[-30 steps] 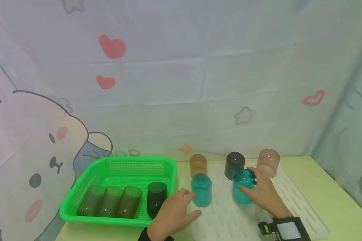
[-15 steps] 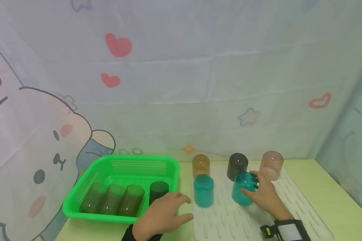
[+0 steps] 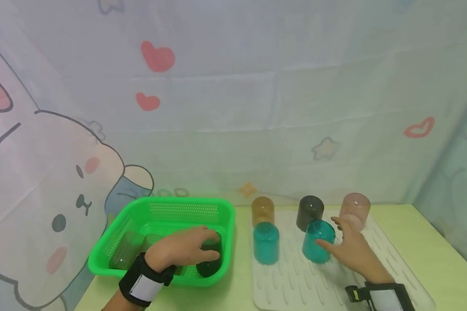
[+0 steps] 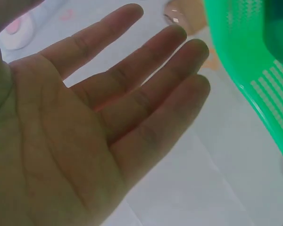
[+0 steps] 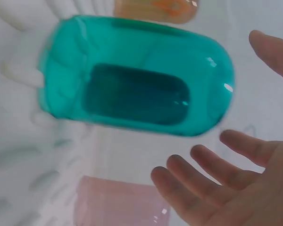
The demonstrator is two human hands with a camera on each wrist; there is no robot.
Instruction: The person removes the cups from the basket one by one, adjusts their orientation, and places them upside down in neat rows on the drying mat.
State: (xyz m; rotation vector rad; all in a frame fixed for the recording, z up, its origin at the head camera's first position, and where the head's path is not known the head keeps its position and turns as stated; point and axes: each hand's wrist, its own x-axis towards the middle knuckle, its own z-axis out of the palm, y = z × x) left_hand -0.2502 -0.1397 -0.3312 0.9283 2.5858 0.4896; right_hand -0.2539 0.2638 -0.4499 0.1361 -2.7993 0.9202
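Mat, head view: On the white mat (image 3: 288,293) stand five cups: the amber cup (image 3: 263,209), the grey cup (image 3: 310,211) and the pink cup (image 3: 355,209) at the back, the left teal cup (image 3: 266,246) and the right teal cup (image 3: 313,251) in front. They seem to stand mouth down, so I judge this part of the work as done.
Basket, head view: The green basket (image 3: 228,220) is beside the mat. Inside are the dark cup (image 3: 209,268) and at least two smoky cups (image 3: 125,252), partly covered, so I cannot give the exact number. These cups, in my judgement, are what is left.
Left hand (image 3: 184,246), head view: It is above the basket, with thumb and fingers parted at the dark cup. This cup is not yet lifted.
Right hand (image 3: 352,250), head view: It is at the right teal cup, with thumb and fingers wide apart.
Left palm, left wrist view: The fingers are almost straight and the palm holds nothing. The basket is beyond the fingertips.
Right teal cup, right wrist view: The right hand's fingers are extended and not around it; whether a fingertip touches, I cannot tell. Its placing looks finished.
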